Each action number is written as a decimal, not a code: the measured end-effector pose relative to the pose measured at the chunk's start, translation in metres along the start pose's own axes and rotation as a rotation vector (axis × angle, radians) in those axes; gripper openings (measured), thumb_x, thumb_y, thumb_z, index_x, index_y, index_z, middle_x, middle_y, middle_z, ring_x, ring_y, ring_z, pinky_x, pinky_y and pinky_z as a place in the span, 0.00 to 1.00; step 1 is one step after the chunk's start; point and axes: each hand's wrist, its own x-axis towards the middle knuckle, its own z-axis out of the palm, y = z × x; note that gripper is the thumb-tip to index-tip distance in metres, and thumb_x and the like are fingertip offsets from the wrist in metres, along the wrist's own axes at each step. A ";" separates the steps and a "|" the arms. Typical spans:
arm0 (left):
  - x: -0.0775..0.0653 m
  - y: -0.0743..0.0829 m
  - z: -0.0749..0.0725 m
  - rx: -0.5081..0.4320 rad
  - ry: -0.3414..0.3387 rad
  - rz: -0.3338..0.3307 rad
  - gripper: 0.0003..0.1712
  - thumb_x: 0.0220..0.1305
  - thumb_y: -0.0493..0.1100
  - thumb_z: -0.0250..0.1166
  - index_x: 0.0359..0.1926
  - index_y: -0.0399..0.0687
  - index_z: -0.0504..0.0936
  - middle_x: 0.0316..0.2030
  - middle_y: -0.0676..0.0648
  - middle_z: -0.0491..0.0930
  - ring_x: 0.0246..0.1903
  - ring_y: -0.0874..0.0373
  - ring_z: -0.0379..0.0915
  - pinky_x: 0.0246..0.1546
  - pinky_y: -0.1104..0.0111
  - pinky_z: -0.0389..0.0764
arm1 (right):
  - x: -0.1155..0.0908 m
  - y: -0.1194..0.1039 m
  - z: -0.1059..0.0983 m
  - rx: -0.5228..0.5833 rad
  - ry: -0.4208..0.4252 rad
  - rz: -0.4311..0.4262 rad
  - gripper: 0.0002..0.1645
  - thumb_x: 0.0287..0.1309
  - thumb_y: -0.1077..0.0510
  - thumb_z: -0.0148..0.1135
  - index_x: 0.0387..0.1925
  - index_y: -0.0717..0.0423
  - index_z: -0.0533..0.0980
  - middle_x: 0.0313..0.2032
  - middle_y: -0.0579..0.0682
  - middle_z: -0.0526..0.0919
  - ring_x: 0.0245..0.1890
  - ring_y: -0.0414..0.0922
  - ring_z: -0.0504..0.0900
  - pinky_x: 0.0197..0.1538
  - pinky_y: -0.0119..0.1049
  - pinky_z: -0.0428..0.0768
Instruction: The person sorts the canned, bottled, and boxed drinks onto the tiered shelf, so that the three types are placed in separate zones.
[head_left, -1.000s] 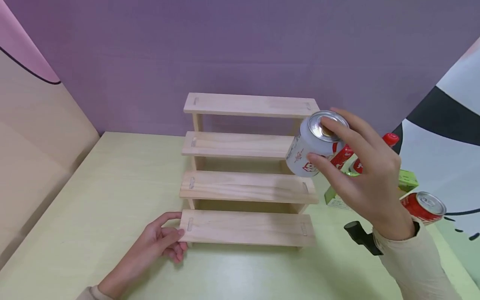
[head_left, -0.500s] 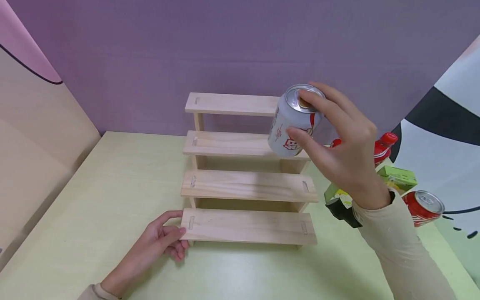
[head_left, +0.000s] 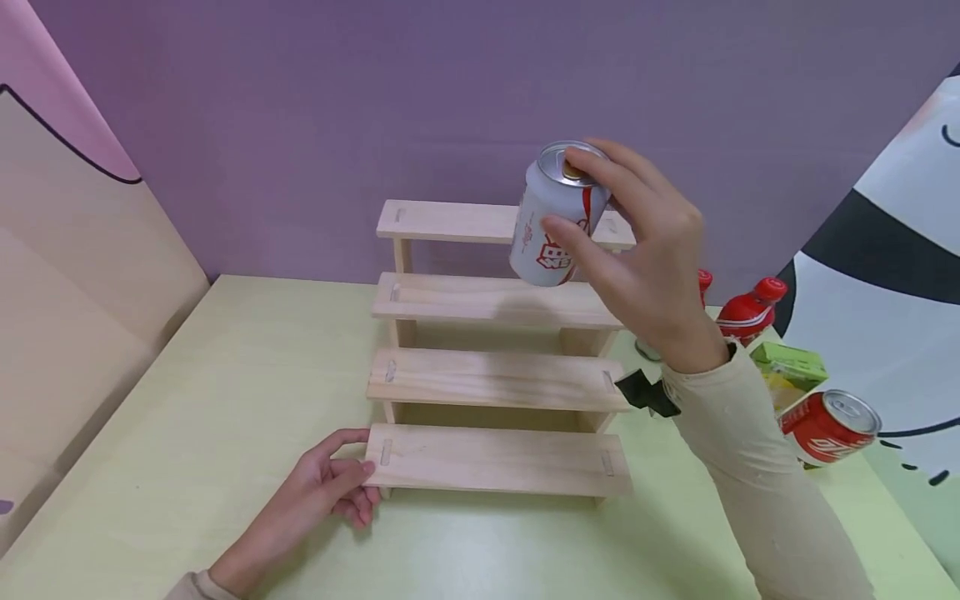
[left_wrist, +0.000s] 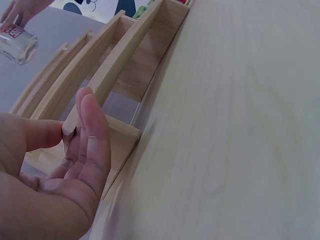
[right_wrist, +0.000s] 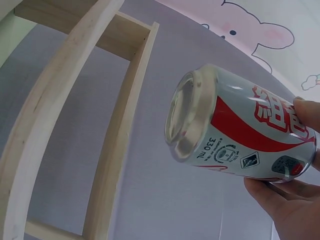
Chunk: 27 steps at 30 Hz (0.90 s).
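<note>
My right hand [head_left: 651, 262] grips a white soda can [head_left: 542, 218] with red lettering near its top, fingers over the lid and thumb on the side. It holds the can slightly tilted in the air, in front of the top step of a wooden stepped shelf [head_left: 495, 460]. In the right wrist view the can's metal base [right_wrist: 184, 107] faces the camera, apart from the wood. My left hand [head_left: 318, 492] pinches the left end of the lowest step; in the left wrist view its thumb and fingers [left_wrist: 95, 120] lie on either side of the board.
Right of the shelf are a red soda can [head_left: 828, 427], a green drink carton [head_left: 789, 367] and a red-capped bottle [head_left: 750, 312]. Another red cap [head_left: 705, 279] shows partly behind my right arm. A purple backdrop [head_left: 300, 142] rises behind the table [head_left: 187, 417].
My right hand has carried the white can up and to the left, from the shelf's right side to before the top step. My left hand keeps its hold on the lowest step.
</note>
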 end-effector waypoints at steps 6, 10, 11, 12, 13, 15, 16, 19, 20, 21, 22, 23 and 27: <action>0.004 0.003 -0.001 0.013 0.011 0.028 0.32 0.75 0.42 0.57 0.70 0.35 0.54 0.30 0.41 0.83 0.25 0.56 0.80 0.29 0.65 0.85 | 0.011 0.016 0.011 -0.019 -0.026 -0.025 0.28 0.51 0.67 0.75 0.55 0.67 0.79 0.54 0.57 0.81 0.48 0.46 0.82 0.51 0.29 0.81; 0.007 0.003 -0.001 0.012 0.015 0.036 0.33 0.75 0.42 0.58 0.70 0.36 0.53 0.30 0.41 0.82 0.25 0.56 0.81 0.30 0.65 0.85 | 0.019 0.019 0.018 -0.004 -0.048 -0.034 0.26 0.53 0.65 0.74 0.55 0.68 0.78 0.53 0.59 0.81 0.46 0.44 0.81 0.49 0.30 0.82; 0.008 0.003 -0.001 0.015 0.016 0.040 0.33 0.75 0.42 0.58 0.70 0.36 0.52 0.30 0.41 0.82 0.26 0.56 0.81 0.30 0.65 0.85 | 0.021 0.018 0.021 0.010 -0.052 -0.018 0.26 0.54 0.66 0.74 0.55 0.68 0.79 0.52 0.59 0.81 0.46 0.43 0.81 0.49 0.30 0.82; 0.008 0.002 -0.001 0.016 0.018 0.041 0.33 0.75 0.43 0.58 0.70 0.36 0.52 0.30 0.41 0.82 0.25 0.56 0.80 0.30 0.65 0.85 | 0.023 0.016 0.024 0.016 -0.055 -0.004 0.26 0.54 0.66 0.73 0.55 0.68 0.79 0.52 0.59 0.81 0.46 0.43 0.80 0.48 0.29 0.82; 0.007 0.002 -0.001 0.018 0.020 0.040 0.33 0.75 0.43 0.58 0.70 0.36 0.52 0.30 0.41 0.82 0.25 0.56 0.80 0.30 0.65 0.85 | 0.025 0.015 0.026 0.018 -0.057 0.009 0.25 0.54 0.66 0.73 0.54 0.68 0.79 0.52 0.58 0.81 0.46 0.43 0.80 0.48 0.29 0.81; 0.006 0.001 -0.001 0.013 0.026 0.030 0.33 0.74 0.43 0.58 0.70 0.38 0.53 0.30 0.41 0.82 0.25 0.56 0.80 0.30 0.65 0.85 | 0.028 0.014 0.032 0.018 -0.054 0.017 0.24 0.54 0.66 0.73 0.54 0.68 0.79 0.51 0.59 0.81 0.45 0.43 0.79 0.46 0.28 0.80; 0.005 0.000 -0.001 0.012 0.027 0.023 0.33 0.75 0.43 0.58 0.70 0.39 0.53 0.30 0.41 0.82 0.25 0.56 0.80 0.30 0.65 0.85 | 0.030 0.016 0.035 0.012 -0.052 0.009 0.24 0.54 0.66 0.73 0.53 0.68 0.79 0.50 0.60 0.81 0.45 0.44 0.79 0.45 0.28 0.79; 0.003 -0.001 -0.002 0.007 0.024 0.006 0.33 0.75 0.44 0.58 0.70 0.41 0.52 0.30 0.41 0.82 0.25 0.56 0.80 0.31 0.64 0.85 | 0.035 0.026 0.045 -0.001 -0.044 -0.020 0.24 0.54 0.64 0.73 0.53 0.67 0.80 0.50 0.59 0.82 0.44 0.45 0.80 0.43 0.28 0.77; 0.002 -0.002 -0.002 0.005 0.024 0.003 0.32 0.75 0.44 0.58 0.70 0.42 0.53 0.31 0.41 0.82 0.26 0.56 0.80 0.31 0.64 0.85 | 0.036 0.031 0.048 0.001 -0.042 -0.023 0.24 0.54 0.63 0.74 0.53 0.66 0.80 0.50 0.58 0.82 0.43 0.44 0.80 0.41 0.28 0.76; 0.002 -0.001 -0.002 0.007 0.024 0.004 0.32 0.75 0.44 0.58 0.70 0.42 0.53 0.31 0.41 0.82 0.26 0.56 0.80 0.31 0.64 0.85 | 0.038 0.035 0.051 -0.002 -0.044 -0.021 0.24 0.55 0.61 0.74 0.53 0.65 0.80 0.50 0.57 0.82 0.43 0.43 0.79 0.41 0.28 0.76; 0.001 -0.001 -0.002 0.006 0.025 0.004 0.32 0.75 0.44 0.58 0.70 0.42 0.53 0.31 0.41 0.82 0.26 0.56 0.80 0.31 0.64 0.85 | 0.039 0.038 0.053 -0.001 -0.049 -0.016 0.24 0.55 0.60 0.74 0.53 0.64 0.81 0.50 0.55 0.82 0.43 0.42 0.79 0.41 0.28 0.76; 0.001 -0.001 -0.002 0.005 0.026 0.004 0.32 0.75 0.44 0.58 0.70 0.42 0.53 0.31 0.41 0.82 0.26 0.56 0.80 0.30 0.64 0.85 | 0.041 0.041 0.056 0.000 -0.054 -0.010 0.24 0.56 0.59 0.74 0.54 0.63 0.81 0.51 0.54 0.82 0.43 0.41 0.79 0.40 0.28 0.76; 0.001 0.000 -0.001 -0.002 0.025 0.005 0.32 0.75 0.43 0.58 0.70 0.41 0.53 0.30 0.42 0.82 0.25 0.56 0.80 0.30 0.66 0.85 | 0.047 0.046 0.064 -0.005 -0.081 0.009 0.25 0.58 0.56 0.72 0.55 0.61 0.80 0.51 0.52 0.82 0.43 0.39 0.78 0.40 0.29 0.76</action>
